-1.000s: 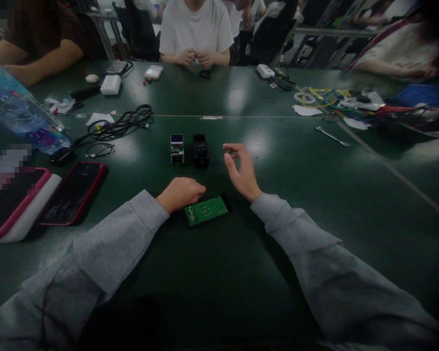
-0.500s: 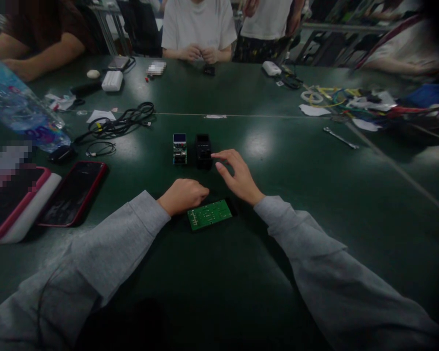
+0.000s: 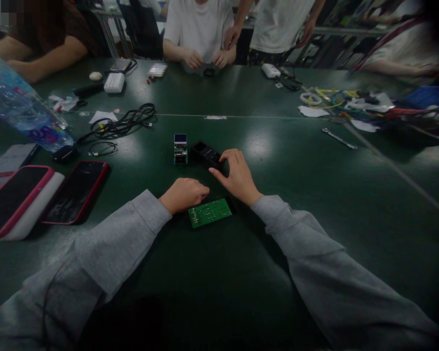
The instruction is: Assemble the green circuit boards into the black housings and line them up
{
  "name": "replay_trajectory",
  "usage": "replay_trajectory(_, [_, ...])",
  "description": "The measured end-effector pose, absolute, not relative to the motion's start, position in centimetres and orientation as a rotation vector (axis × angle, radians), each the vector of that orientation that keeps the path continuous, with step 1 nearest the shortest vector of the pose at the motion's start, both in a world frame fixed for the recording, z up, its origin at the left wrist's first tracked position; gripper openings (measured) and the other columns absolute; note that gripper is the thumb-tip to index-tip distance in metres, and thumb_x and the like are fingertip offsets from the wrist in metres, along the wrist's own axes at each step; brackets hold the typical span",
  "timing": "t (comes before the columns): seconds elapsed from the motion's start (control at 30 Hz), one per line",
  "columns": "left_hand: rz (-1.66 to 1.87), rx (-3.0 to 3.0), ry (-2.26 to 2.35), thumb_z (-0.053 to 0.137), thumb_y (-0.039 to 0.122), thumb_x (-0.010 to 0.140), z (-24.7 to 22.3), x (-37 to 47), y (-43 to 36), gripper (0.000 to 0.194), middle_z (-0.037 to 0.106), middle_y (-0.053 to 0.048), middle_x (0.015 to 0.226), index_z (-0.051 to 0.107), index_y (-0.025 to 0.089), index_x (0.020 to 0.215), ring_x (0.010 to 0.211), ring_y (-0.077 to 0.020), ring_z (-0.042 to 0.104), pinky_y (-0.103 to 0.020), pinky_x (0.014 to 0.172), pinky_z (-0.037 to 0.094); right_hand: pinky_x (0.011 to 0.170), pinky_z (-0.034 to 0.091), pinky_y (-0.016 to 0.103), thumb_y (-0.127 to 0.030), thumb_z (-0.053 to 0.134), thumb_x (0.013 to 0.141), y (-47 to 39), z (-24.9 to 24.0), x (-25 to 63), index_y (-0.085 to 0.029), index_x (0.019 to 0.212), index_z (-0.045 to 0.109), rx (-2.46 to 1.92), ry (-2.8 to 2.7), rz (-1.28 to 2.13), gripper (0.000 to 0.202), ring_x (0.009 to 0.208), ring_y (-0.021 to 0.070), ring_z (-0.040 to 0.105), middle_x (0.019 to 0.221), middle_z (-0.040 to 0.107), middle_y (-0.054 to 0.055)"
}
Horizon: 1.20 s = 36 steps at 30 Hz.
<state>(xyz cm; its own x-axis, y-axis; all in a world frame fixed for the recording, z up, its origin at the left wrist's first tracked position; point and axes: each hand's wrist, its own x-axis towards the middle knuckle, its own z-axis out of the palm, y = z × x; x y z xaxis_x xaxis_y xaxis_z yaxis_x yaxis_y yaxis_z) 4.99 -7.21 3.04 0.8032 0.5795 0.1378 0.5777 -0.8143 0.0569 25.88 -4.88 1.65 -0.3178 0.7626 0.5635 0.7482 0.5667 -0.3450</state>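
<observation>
My right hand (image 3: 239, 178) has its thumb and fingertips around the near end of a small black plastic case (image 3: 206, 153) with a window in its top, which lies slanted on the table. Left of that case stands a narrow electronic module (image 3: 180, 148) with a little dark screen, untouched. My left hand (image 3: 185, 192) rests on the table as a closed fist, knuckles up; nothing shows in it, though its palm side is hidden. Just below the fist lies a green circuit board (image 3: 210, 213), with a dark part showing at its right end.
Phones in red cases (image 3: 76, 192) and a large plastic bottle (image 3: 29, 109) lie at left, near coiled black cables (image 3: 128, 119). A wrench (image 3: 339, 139) and a heap of wires (image 3: 373, 102) are at right. Several people sit or stand across the green table (image 3: 278, 97).
My right hand has closed on the black case and turned it from straight to slanted, its near end swinging right. My left fist and the circuit board stay put.
</observation>
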Motion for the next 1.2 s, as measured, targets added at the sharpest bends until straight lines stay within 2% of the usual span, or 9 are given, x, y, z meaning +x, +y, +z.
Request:
replay_trajectory(0.17, [0.202,2.96,0.978,0.045,0.012,0.088,2.92,4.95,-7.21,0.028,0.065,-0.002,0.069,0.069,0.019,0.076,0.063,-0.0137,0.058,-0.026,0.051,0.032,0.087,0.048,0.044,-0.038,0.061,0.089,-4.8,1.44,26.02,-0.02,0.101,0.05,-1.228,-2.067,0.024,0.025,0.099,0.0275,0.053,0.103,0.053,0.01])
replay_trajectory(0.5, [0.201,2.958,0.949,0.045,0.011,0.088,2.79,4.9,-7.02,0.028,0.064,-0.002,0.069,0.068,0.019,0.074,0.064,-0.014,0.058,-0.026,0.051,0.032,0.076,0.048,0.039,-0.054,0.055,0.091,-4.46,1.34,26.19,-0.021,0.101,0.048,-1.366,-1.761,0.336,0.035,0.086,0.0239,0.06,0.093,0.061,0.008])
replay_trajectory(0.7, [0.206,2.952,0.94,0.044,0.011,0.088,2.9,4.86,-7.07,0.029,0.065,-0.002,0.07,0.068,0.019,0.074,0.064,-0.0137,0.058,-0.025,0.052,0.034,0.075,0.049,0.04,-0.055,0.049,0.095,-4.47,1.34,26.29,-0.02,0.106,0.053,-1.409,-1.773,0.296,0.037,0.085,0.0248,0.062,0.091,0.064,0.009])
replay_trajectory(0.83, [0.187,2.95,0.96,0.045,0.011,0.087,3.18,4.92,-7.23,0.027,0.065,-0.002,0.07,0.068,0.019,0.075,0.065,-0.0142,0.059,-0.025,0.052,0.035,0.08,0.049,0.045,-0.057,0.04,0.098,-4.66,1.33,26.29,-0.021,0.115,0.056,-1.462,-1.826,0.139,0.043,0.088,0.0274,0.061,0.091,0.064,0.009])
replay_trajectory(0.97, [0.186,2.949,0.952,0.045,0.011,0.088,3.11,4.91,-7.23,0.028,0.065,-0.002,0.07,0.068,0.019,0.076,0.065,-0.0132,0.058,-0.024,0.053,0.035,0.092,0.047,0.051,-0.054,0.033,0.102,-4.68,1.44,26.34,-0.019,0.117,0.057,-1.443,-1.861,0.011,0.045,0.104,0.0309,0.056,0.107,0.063,0.013])
replay_trajectory(1.1, [0.212,2.965,0.944,0.044,0.012,0.089,2.85,4.87,-7.15,0.029,0.064,-0.002,0.068,0.068,0.019,0.075,0.063,-0.0131,0.057,-0.025,0.052,0.034,0.1,0.043,0.053,-0.057,0.047,0.097,-4.6,1.53,26.37,-0.018,0.126,0.054,-1.356,-1.888,-0.023,0.049,0.114,0.0316,0.05,0.119,0.058,0.014])
replay_trajectory(1.2, [0.247,2.975,0.936,0.044,0.012,0.089,2.72,4.84,-7.1,0.029,0.063,-0.001,0.067,0.068,0.019,0.074,0.063,-0.0129,0.058,-0.025,0.051,0.033,0.1,0.043,0.053,-0.049,0.056,0.093,-4.54,1.5,26.4,-0.018,0.126,0.056,-1.324,-1.935,-0.034,0.046,0.114,0.0322,0.05,0.117,0.058,0.013])
